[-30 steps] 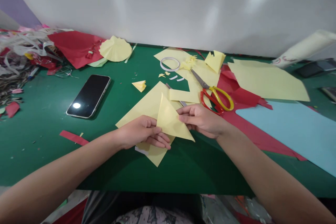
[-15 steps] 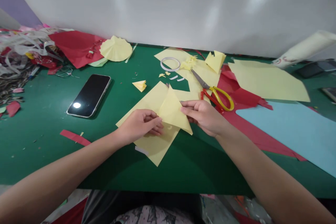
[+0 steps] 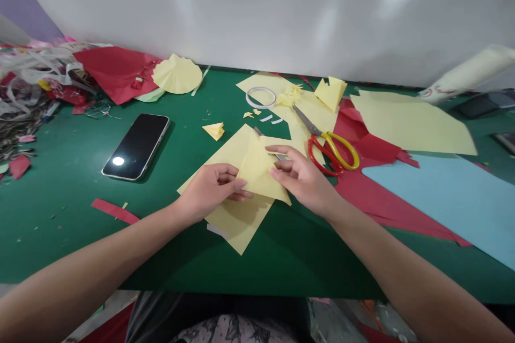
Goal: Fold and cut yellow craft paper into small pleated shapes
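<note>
A folded piece of pale yellow paper [image 3: 259, 171], roughly triangular, is held between my two hands. My left hand [image 3: 211, 190] pinches its lower left corner, thumb on top and the other fingers under it. On the right edge, my right hand [image 3: 301, 177] grips the paper with its thumb in front and its index finger bent over near the top. Beneath lies a flat yellow sheet [image 3: 243, 225] on the green table. A narrow grey blade-like piece [image 3: 258, 131] shows partly behind the folded paper; the rest of it is hidden.
Scissors [image 3: 314, 129] with red and yellow handles lie beyond my right hand, near a tape roll [image 3: 249, 102]. A phone [image 3: 137, 144] lies left. Blue paper [image 3: 442, 193] and red paper [image 3: 374, 193] spread right. A small folded yellow piece [image 3: 214, 131] lies ahead.
My right hand has shifted slightly left, and its index finger has lifted toward the folded paper's upper edge. The paper has tilted a little, its upper tip lower. My left hand keeps its hold.
</note>
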A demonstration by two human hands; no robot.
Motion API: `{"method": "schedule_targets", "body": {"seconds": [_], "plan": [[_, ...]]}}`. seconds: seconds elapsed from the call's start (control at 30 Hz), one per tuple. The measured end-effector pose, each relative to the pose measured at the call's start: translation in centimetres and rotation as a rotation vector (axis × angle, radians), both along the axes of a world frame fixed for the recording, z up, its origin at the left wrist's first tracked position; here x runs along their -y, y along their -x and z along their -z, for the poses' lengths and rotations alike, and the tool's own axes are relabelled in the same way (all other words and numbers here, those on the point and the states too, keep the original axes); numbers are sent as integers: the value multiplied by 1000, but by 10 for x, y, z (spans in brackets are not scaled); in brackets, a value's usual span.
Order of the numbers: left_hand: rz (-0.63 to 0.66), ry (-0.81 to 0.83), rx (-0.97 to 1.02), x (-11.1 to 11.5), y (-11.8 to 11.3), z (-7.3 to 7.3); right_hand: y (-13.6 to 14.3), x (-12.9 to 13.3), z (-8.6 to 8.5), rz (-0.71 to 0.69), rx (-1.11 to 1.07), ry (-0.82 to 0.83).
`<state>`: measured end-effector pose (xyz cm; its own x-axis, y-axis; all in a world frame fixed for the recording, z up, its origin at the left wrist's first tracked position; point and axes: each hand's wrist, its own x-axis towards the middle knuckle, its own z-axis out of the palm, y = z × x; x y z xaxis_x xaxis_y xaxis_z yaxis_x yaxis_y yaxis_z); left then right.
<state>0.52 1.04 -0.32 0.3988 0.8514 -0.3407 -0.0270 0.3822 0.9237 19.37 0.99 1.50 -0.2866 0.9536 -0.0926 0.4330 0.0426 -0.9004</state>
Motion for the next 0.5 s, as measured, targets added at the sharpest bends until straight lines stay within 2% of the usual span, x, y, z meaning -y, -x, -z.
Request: {"method": "schedule_targets", "body": {"seconds": [0.13,0.2,0.33,0.5], "plan": [[-86,122,88,-1,-1,-1,1,4,2,-229,239,-570],[-102,182,130,-1,-1,-1,1,4,4,-348,368,-767],[-67,260,207,-1,0,1,-1,2,6,-429,437,-944],[29,278,280,0,0,1,-5,2,8,-446,403,-989]]}}
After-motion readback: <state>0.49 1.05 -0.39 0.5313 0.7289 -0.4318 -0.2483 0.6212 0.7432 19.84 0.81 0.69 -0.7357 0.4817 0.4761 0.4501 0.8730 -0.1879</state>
